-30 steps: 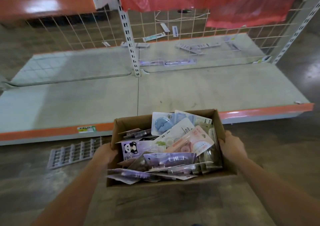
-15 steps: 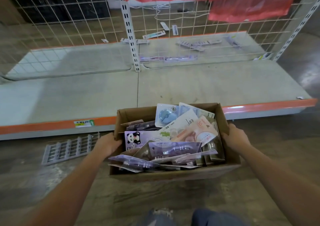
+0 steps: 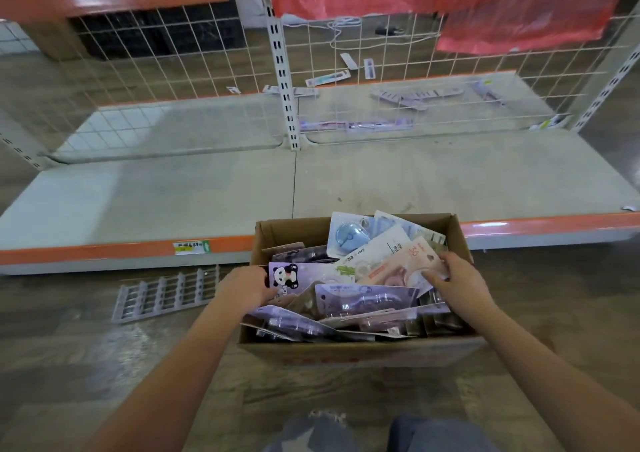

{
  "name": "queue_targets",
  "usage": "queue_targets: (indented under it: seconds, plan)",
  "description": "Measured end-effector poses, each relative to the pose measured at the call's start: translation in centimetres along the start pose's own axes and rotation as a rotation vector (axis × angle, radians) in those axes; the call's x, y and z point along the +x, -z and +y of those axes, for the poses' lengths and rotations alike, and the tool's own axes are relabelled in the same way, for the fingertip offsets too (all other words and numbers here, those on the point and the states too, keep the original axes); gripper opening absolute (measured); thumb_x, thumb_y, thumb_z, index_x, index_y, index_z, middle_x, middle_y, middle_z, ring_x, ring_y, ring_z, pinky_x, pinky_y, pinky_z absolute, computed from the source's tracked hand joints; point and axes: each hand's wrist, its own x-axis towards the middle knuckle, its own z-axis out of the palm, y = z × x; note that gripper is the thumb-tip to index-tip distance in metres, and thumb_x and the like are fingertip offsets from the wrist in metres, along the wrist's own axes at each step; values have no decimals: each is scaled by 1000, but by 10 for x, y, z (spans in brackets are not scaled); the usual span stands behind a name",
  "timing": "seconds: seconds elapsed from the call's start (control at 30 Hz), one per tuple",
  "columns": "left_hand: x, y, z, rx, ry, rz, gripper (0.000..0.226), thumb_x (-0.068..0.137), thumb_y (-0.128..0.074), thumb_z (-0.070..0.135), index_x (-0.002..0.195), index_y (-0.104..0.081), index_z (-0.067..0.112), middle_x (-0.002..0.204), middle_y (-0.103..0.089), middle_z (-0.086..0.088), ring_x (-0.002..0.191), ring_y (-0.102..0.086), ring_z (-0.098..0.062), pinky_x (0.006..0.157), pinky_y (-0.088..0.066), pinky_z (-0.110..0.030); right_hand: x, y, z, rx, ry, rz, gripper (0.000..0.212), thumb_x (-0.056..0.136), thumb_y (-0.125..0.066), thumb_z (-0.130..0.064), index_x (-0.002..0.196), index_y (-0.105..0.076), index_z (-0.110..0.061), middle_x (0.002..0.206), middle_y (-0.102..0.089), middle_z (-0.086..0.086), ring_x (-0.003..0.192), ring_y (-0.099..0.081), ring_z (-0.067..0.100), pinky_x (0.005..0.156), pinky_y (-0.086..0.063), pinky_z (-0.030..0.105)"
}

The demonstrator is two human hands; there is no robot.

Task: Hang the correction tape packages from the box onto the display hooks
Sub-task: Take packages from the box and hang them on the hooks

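Note:
An open cardboard box (image 3: 363, 354) stands on the floor in front of the low shelf, filled with several correction tape packages. My left hand (image 3: 244, 290) reaches in at the box's left side and holds the edge of a purple panda package (image 3: 308, 275). At the right side my right hand (image 3: 457, 278) pinches a pink package (image 3: 394, 273) between thumb and fingers. A blue package (image 3: 349, 235) leans at the back of the box and a purple one (image 3: 367, 299) lies across the middle. The wire grid panel (image 3: 398, 53) rises behind the shelf; I see no hooks on it.
The low shelf (image 3: 173, 202) has an orange front edge. A grey plastic strip (image 3: 166, 294) lies on the floor left of the box. Loose packages (image 3: 415, 94) lie behind the grid. Red plastic sheets (image 3: 485, 1) hang at the top right. My knees (image 3: 381, 431) show at the bottom edge.
The box came down to the floor. Both hands left its outer sides and moved inside, the left onto the panda package, the right onto the pink package.

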Motion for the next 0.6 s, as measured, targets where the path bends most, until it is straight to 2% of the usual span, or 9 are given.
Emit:
queue_targets:
  seconds: [0.07,0.13,0.2,0.27,0.33,0.4,0.47,0.53,0.6]
  plan:
    - [5,4,3,-3,36,-17,27,91,-57,37,106,-65,15,93,-63,0,84,-59,-14,72,-44,-24,2,-1,1,-17,-16,-1,38,90,-63,-24,123,-50,-13,124,-60,6,111,-59,25,83,-54,37]
    - [6,9,6,-77,39,10,21,91,-59,31,101,-63,13,89,-60,0,84,-58,-16,73,-44,-23,2,1,-1,51,-45,-10,36,89,-63,-22,121,-50,-13,120,-60,4,108,-60,24,76,-53,32]
    - [6,15,7,-206,-16,77,12,91,-59,27,96,-57,16,91,-57,1,83,-53,-14,66,-38,-20,2,5,-7,166,-51,12,34,89,-64,-19,120,-50,-14,112,-57,-2,101,-59,19,67,-50,23]
    - [7,22,9,-427,-74,111,9,91,-62,24,92,-54,20,96,-59,2,88,-53,-12,62,-33,-18,7,10,-17,296,-46,64,33,88,-65,-16,117,-50,-16,108,-56,-3,96,-57,14,63,-48,17]
    - [11,28,16,-654,-111,108,8,90,-63,21,95,-56,20,100,-62,3,95,-56,-13,69,-38,-21,15,9,-27,430,-40,96,31,87,-66,-10,112,-49,-17,108,-58,0,94,-57,15,60,-47,16]
    - [16,33,27,-918,-101,58,11,91,-62,17,100,-56,16,103,-63,-4,92,-58,-16,73,-47,-25,23,2,-37,528,-47,107,28,86,-66,-6,108,-51,-15,109,-61,5,93,-58,17,58,-44,16]
    - [17,36,38,-1216,-56,-75,13,91,-61,12,102,-55,16,105,-63,-9,87,-60,-16,70,-52,-25,25,-8,-42,537,-47,43,25,88,-64,-12,111,-54,-14,109,-64,4,95,-61,18,62,-47,20]
    - [18,35,43,-1361,-56,-169,20,89,-62,3,104,-55,15,105,-63,-7,89,-62,-15,71,-53,-25,21,-17,-39,548,-1,-127,21,90,-62,-22,111,-59,-19,109,-67,1,100,-63,18,78,-55,31]
    - [19,30,44,-1486,-51,-193,29,86,-61,-7,109,-54,10,102,-65,-7,91,-64,-16,73,-57,-23,17,-23,-31,580,-17,-287,23,88,-65,-25,110,-59,-23,110,-67,0,105,-62,19,92,-52,41]
